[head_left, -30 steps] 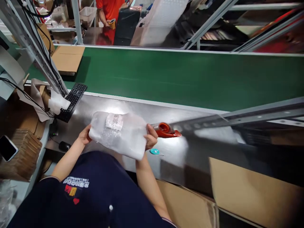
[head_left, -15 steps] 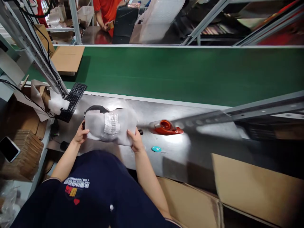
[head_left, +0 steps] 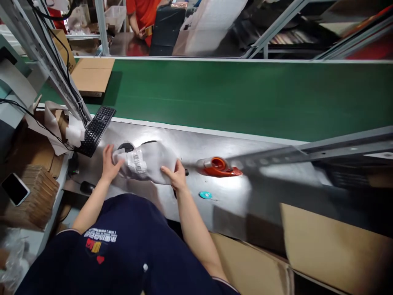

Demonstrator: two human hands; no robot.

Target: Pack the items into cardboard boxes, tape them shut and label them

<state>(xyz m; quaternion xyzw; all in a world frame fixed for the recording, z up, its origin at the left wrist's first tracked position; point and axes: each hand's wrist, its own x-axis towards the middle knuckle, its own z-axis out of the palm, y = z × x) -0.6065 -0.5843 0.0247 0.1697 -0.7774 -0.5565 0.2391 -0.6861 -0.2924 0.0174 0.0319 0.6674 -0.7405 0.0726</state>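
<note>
A whitish, translucent bagged package with a barcode label lies low over the steel table in front of me; black parts show behind its upper left edge. My right hand grips its right end, thumb on top and fingers at the far edge. At its left end, my left hand is open with fingers and thumb spread; whether it touches the bag I cannot tell. To the right of the package lies a tape dispenser with orange parts. A small turquoise disc rests nearer to me.
A green conveyor belt runs behind the steel table. A keyboard and a mouse are at the left. A flat carton sits on the belt. Open cardboard stands front right. Beyond the belt is a person in red.
My left hand has let go of the package's left edge and spread its fingers. The bag has narrowed and tilted, its label now slanting. The view has shifted slightly.
</note>
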